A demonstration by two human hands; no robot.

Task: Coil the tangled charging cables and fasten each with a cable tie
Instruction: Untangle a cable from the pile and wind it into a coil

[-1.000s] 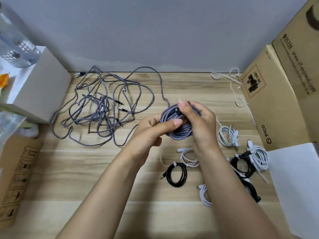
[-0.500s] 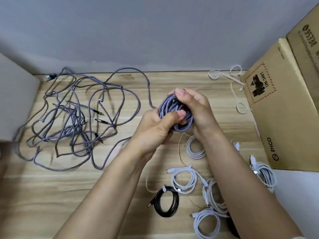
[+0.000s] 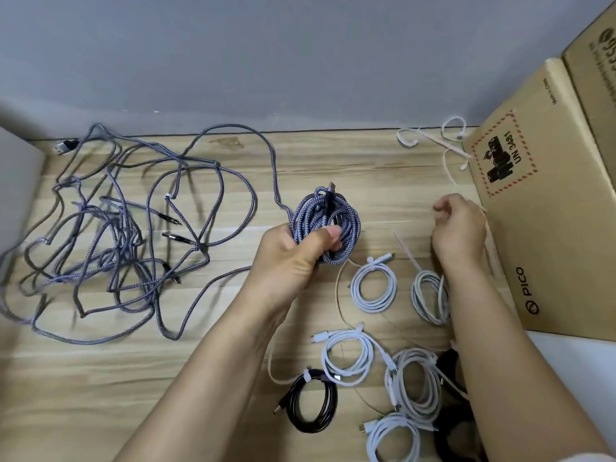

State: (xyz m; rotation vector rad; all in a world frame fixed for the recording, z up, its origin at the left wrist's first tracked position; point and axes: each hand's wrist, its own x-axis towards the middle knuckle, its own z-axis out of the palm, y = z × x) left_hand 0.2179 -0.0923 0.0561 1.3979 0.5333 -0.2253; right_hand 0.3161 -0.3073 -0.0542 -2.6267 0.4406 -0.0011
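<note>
My left hand (image 3: 293,258) grips a coil of purple-grey braided cable (image 3: 330,215) above the middle of the wooden table (image 3: 100,395), thumb pressed across its lower loops. One strand runs from the coil to a loose tangle of the same braided cable (image 3: 116,228) spread over the left of the table. My right hand (image 3: 460,231) is apart from the coil, near the cardboard box, with fingers curled round a thin pale cable tie (image 3: 491,251). More pale cable ties (image 3: 450,148) lie by the back wall.
Several tied white coils (image 3: 373,288) and a tied black coil (image 3: 313,401) lie at the front right, some under my right forearm. A large cardboard box (image 3: 550,201) stands along the right edge. A pale box corner (image 3: 16,195) stands at the far left.
My right hand has let go of the braided coil and moved right to the cable ties by the box. My left hand alone now holds the coil. The camera has shifted right.
</note>
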